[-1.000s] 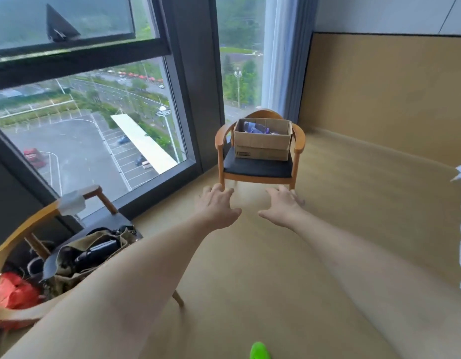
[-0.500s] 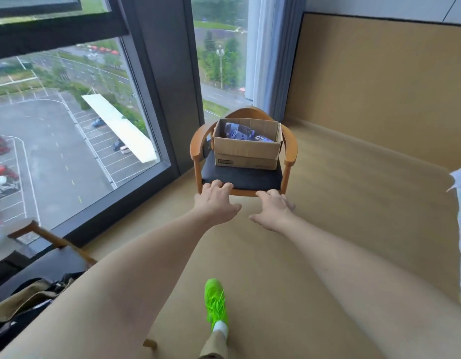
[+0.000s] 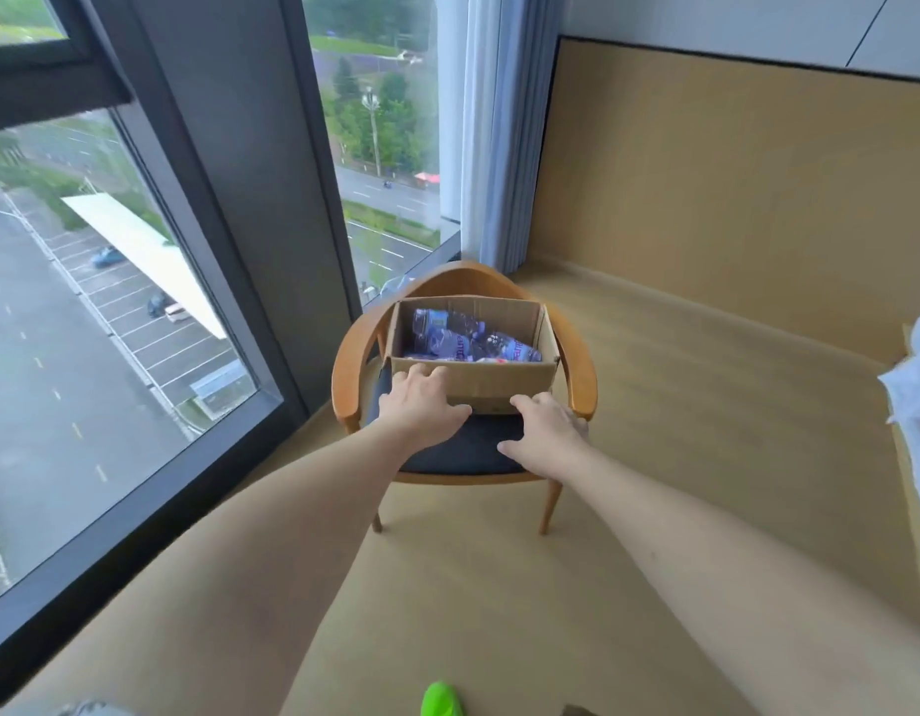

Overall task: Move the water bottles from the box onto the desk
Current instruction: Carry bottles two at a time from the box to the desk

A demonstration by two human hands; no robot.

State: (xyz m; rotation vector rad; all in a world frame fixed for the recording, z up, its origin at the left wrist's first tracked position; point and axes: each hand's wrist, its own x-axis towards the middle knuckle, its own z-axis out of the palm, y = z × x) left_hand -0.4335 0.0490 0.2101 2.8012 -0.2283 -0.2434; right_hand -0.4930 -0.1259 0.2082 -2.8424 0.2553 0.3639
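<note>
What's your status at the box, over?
Both hands open, left hand and right hand at the box front. Bottles lying inside, none lifted. Box on chair; nothing blocking.

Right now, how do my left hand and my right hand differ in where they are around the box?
The left hand is raised against the near front wall of the cardboard box, near its left corner; the right hand sits lower, over the chair seat below the box's right front corner. The left hand's fingers overlap the cardboard; the right hand's barely reach its bottom edge. Both are open, palms down, holding nothing; actual contact is unclear.
</note>
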